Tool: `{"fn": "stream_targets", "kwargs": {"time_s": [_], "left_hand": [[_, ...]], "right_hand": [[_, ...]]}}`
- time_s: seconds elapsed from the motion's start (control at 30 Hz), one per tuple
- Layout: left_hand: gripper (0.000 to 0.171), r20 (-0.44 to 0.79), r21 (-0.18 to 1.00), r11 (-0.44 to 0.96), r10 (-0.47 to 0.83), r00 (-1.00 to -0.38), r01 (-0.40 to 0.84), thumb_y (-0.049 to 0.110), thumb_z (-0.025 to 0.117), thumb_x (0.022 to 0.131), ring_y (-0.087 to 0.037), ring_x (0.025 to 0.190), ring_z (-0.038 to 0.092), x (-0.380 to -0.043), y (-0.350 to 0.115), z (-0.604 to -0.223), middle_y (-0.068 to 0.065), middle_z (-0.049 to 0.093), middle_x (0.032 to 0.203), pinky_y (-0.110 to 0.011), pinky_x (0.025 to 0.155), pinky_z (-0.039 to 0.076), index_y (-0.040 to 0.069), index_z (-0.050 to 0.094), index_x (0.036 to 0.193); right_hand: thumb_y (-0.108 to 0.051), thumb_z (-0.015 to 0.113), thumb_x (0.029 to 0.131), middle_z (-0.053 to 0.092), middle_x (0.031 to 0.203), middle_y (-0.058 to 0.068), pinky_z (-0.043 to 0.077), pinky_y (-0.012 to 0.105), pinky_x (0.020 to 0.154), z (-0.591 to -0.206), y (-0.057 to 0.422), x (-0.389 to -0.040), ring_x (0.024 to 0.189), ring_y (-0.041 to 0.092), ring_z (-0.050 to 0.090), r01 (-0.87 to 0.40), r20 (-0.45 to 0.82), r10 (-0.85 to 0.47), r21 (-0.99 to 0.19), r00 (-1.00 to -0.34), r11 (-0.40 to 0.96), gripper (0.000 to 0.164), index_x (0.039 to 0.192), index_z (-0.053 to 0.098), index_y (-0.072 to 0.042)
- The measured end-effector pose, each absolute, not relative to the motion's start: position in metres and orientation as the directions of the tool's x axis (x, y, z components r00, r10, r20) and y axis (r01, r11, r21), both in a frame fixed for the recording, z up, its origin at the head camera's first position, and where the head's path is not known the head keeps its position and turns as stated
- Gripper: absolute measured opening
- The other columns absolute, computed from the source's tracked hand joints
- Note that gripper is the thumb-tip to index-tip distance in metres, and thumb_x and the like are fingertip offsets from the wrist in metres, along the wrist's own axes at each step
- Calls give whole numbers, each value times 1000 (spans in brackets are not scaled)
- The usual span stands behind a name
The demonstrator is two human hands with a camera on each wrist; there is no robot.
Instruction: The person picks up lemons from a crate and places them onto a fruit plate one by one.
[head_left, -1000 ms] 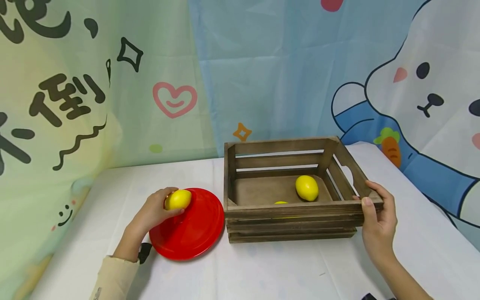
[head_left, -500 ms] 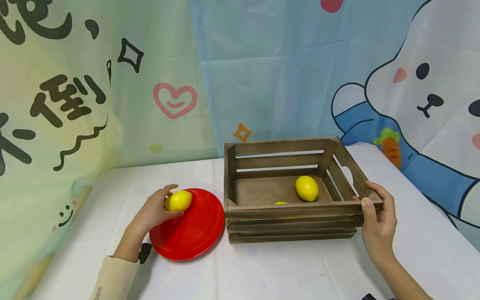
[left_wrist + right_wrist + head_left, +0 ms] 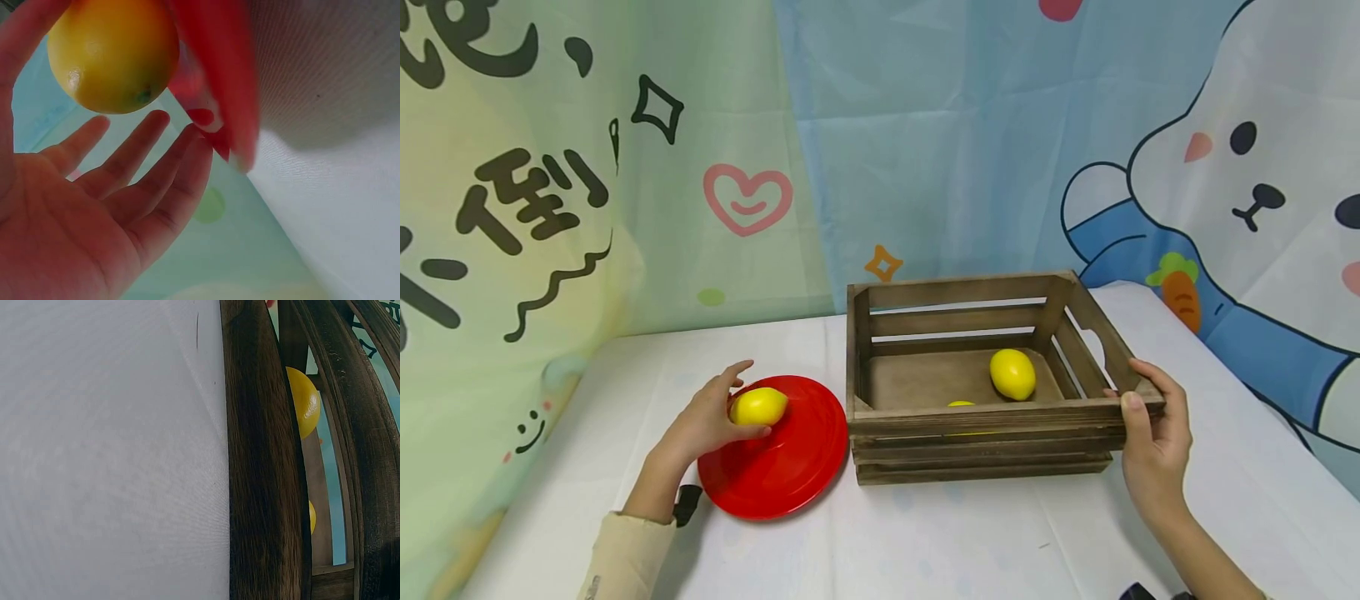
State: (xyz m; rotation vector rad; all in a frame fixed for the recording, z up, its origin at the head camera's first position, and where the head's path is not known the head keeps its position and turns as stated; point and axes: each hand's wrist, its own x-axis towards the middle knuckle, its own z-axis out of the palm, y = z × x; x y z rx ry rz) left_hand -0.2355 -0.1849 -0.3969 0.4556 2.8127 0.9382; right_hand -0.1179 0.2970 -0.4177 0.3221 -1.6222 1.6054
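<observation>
A yellow lemon (image 3: 760, 407) lies on the left part of a round red plate (image 3: 801, 467). My left hand (image 3: 707, 422) is around its left side, fingers spread. In the left wrist view, daylight shows between the fingers of the left hand (image 3: 119, 194) and the lemon (image 3: 112, 56), while the thumb is right at its side. My right hand (image 3: 1157, 446) grips the front right corner of a brown wooden crate (image 3: 985, 423), thumb in front. One lemon (image 3: 1012, 374) sits inside the crate; a second (image 3: 961, 404) is mostly hidden behind the front slats.
A white cloth (image 3: 940, 533) covers the table. The plate stands close against the crate's left side. Behind the table hangs a printed curtain (image 3: 925, 150). In the right wrist view, the crate's slats (image 3: 265, 456) show lemons through the gaps, and the hand is out of frame.
My left fingers have spread away from the lemon, the index finger lifting up. The lemon has shifted slightly right on the plate. The right hand and crate have stayed put.
</observation>
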Motion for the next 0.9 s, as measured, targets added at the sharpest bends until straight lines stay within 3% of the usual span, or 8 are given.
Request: {"fn": "stream_targets", "kwargs": {"time_s": [0.37, 0.77, 0.9], "left_hand": [[66, 44, 601, 755, 296, -954, 262, 37, 79, 81, -42, 118, 52, -236, -179, -388, -20, 56, 131, -52, 88, 53, 3, 56, 133], [53, 222, 637, 687, 273, -936, 351, 32, 76, 85, -32, 118, 54, -224, -173, -370, -13, 60, 128, -51, 94, 48, 8, 59, 130], [49, 301, 634, 654, 283, -911, 413, 27, 76, 86, -28, 117, 54, -217, -171, -366, -11, 60, 126, -49, 93, 47, 10, 60, 128]], "right_hand": [[10, 39, 95, 49, 127, 10, 47, 14, 87, -417, 299, -114, 99, 11, 65, -698, 689, 372, -704, -622, 135, 41, 136, 45, 8], [12, 39, 94, 52, 115, 7, 47, 14, 87, -416, 301, -116, 101, 11, 64, -706, 698, 351, -696, -624, 131, 42, 136, 44, 10], [12, 40, 94, 52, 119, 7, 47, 13, 87, -416, 299, -116, 101, 10, 64, -700, 698, 341, -700, -629, 143, 42, 136, 44, 11]]}}
